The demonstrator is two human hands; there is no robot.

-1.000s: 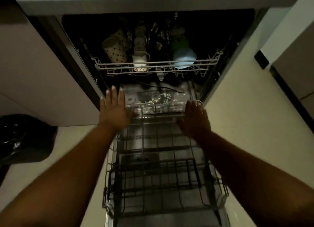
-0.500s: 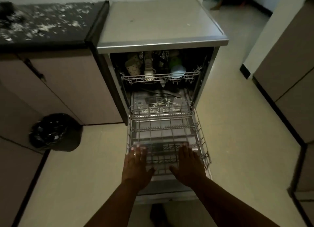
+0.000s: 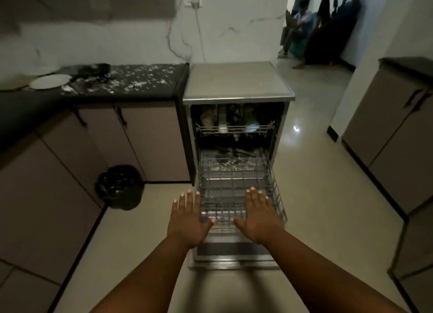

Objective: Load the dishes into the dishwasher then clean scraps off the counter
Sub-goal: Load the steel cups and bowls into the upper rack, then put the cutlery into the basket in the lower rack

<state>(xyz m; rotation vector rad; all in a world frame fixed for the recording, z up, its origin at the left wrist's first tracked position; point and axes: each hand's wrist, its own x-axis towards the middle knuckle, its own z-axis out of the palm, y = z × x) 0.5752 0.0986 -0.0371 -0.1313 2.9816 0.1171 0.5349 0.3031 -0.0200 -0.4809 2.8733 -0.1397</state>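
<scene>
From the head camera, the dishwasher (image 3: 236, 94) stood open beside the right end of the dark counter (image 3: 121, 85), its door (image 3: 234, 251) let down flat and its lower rack (image 3: 236, 190) drawn out over the door. That rack looked empty, presumably pulled forward to make room for loading. The upper rack (image 3: 234, 128) sat inside the tub and already held cups and a pale bowl.

The left hand (image 3: 188, 216) hung over the rack's front left corner, partly out over the floor, and the right hand (image 3: 259, 216) over its front right part. Both were flat, palms down, fingers spread, holding nothing; whether they touched the wire I could not tell.

The dishes left to load were well away: a white plate (image 3: 50, 81) near the counter's left end, with dark items just beside it that were too blurred to name. White scraps (image 3: 140, 78) were strewn across the counter up to its right edge.

A black-lined bin (image 3: 120, 187) stood on the floor against the cabinets, left of the door. Nothing lay between the person and the counter, though the lowered door and rack reached far out into the floor.
</scene>
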